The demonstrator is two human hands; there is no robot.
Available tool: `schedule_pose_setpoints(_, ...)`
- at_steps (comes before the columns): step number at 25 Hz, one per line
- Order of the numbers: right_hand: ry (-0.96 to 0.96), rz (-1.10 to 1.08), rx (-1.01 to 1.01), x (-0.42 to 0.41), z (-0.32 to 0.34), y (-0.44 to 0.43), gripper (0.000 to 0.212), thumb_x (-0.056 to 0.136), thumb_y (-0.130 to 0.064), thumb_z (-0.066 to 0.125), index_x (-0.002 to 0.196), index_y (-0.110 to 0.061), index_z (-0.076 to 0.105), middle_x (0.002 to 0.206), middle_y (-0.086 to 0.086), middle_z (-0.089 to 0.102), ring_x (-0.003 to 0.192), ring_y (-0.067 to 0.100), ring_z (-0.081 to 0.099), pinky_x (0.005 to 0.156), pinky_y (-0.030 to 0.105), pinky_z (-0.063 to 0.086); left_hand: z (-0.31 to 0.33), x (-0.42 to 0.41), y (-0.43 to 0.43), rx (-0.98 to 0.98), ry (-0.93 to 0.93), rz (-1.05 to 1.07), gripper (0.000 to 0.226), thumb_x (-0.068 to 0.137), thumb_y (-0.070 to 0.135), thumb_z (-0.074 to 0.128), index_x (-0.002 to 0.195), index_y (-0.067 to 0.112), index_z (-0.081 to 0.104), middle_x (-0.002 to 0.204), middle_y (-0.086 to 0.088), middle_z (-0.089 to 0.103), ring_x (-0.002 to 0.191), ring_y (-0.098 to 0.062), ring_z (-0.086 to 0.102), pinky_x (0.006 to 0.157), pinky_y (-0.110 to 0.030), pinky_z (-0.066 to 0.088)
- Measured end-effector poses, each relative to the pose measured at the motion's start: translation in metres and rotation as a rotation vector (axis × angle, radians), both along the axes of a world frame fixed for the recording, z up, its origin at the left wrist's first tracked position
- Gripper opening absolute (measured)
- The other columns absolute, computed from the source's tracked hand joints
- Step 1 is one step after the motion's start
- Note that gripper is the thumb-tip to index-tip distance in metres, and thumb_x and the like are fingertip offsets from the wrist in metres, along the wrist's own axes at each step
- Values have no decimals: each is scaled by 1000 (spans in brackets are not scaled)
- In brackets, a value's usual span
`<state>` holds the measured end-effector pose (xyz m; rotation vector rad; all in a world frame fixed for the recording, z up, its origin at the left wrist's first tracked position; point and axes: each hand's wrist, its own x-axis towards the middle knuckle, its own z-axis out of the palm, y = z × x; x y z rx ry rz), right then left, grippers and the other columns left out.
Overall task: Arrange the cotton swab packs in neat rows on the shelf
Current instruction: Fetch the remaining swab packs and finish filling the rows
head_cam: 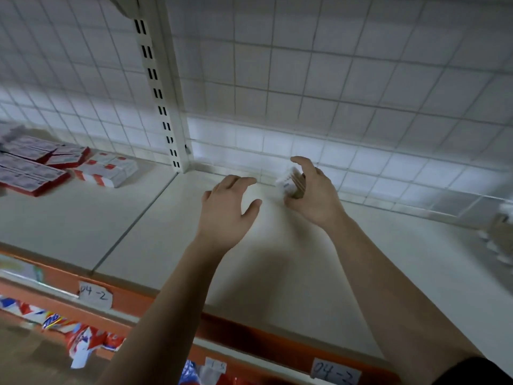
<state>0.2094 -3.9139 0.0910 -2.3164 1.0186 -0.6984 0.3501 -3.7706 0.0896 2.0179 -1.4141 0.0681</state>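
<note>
Gripping one cotton swab pack point(290, 181) in the right hand point(315, 197), fingers curled over the top and thumb underneath, far back on the shelf point(277, 273), just in front of the wire grid point(305, 93). Tilted rather than upright, and blurred, so impossible to say whether touching the board or just above it. In the left hand point(226, 211) nothing: open, fingers spread and relaxed, hovering just beside the pack on the side toward the upright post point(163, 87). Probably about to set down the first pack of a back row. Likely trouble from here: letting go while tilted, and so tipping the pack onto its face or leaving it askew, with every later pack lined up against a crooked start. Also pushing too far back and jamming a corner into the grid. Also brushing the pack with the open left hand while steadying it, given so little room between the two. Further packs point(499, 232) at the far right edge, well apart and too blurred to count; risk of toppling them in a hasty reach. Red and white boxes point(105, 170) past the post, well clear of all this.
</note>
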Motion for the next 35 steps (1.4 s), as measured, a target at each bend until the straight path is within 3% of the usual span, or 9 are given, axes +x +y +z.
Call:
schedule_pose_setpoints(5,-182,-21,21,-65,18,10,61,74,-17,65,126,-42,48,110,-2,51,94,4,51,80,17,42,15,-38,-28,-90,19,-137,44,84,39,54,125,22,58,111,4,58,102,-18,58,89,-44,45)
schedule_pose_setpoints(8,-260,-54,23,-119,32,17,46,75,-19,58,118,-33,49,109,-6,50,92,7,50,75,25,48,25,-82,-43,-127,17,-245,45,83,40,52,124,21,58,112,4,57,101,-18,59,88,-47,47)
schedule_pose_setpoints(11,-322,-136,-47,-183,40,27,36,82,-20,61,114,-29,49,96,-15,51,86,12,51,71,24,43,35,-144,-53,-169,-10,-366,44,83,39,52,123,21,59,113,5,57,101,-17,59,87,-46,48)
schedule_pose_setpoints(17,-362,-298,-163,-324,60,56,30,82,-17,66,108,-21,51,74,-7,49,72,11,48,64,22,40,51,-284,-61,-216,-57,-518,42,85,35,52,124,21,58,116,4,57,105,-19,58,89,-45,45)
schedule_pose_setpoints(20,-353,-385,-217,-407,75,67,29,79,-11,67,102,-15,50,80,12,57,69,18,50,65,26,42,56,-363,-66,-214,-144,-550,39,89,32,48,125,21,58,119,1,57,109,-25,56,92,-44,42)
schedule_pose_setpoints(22,-327,-450,-282,-456,83,73,30,77,-13,69,100,-14,50,80,12,59,74,15,50,69,26,41,56,-412,-70,-220,-182,-551,38,91,31,46,126,21,57,121,-2,57,112,-28,53,92,-43,37)
schedule_pose_setpoints(24,-327,-493,-287,-506,86,80,30,77,-12,69,100,-11,50,77,13,59,70,15,49,62,25,40,53,-463,-69,-219,-175,-576,36,94,30,46,127,20,57,122,-3,58,115,-28,51,94,-43,35)
schedule_pose_setpoints(31,-326,-721,-283,-647,74,86,33,75,-21,69,101,-25,50,94,-10,54,88,19,55,72,42,51,52,-605,-90,-252,-228,-718,40,92,35,40,123,21,59,119,-3,60,110,-27,54,91,-42,37)
schedule_pose_setpoints(35,-315,-786,-288,-702,65,68,33,76,-23,70,102,-25,50,104,-3,54,93,19,55,73,45,51,48,-664,-117,-257,-288,-764,43,90,36,36,123,20,59,116,-2,60,105,-26,56,89,-41,37)
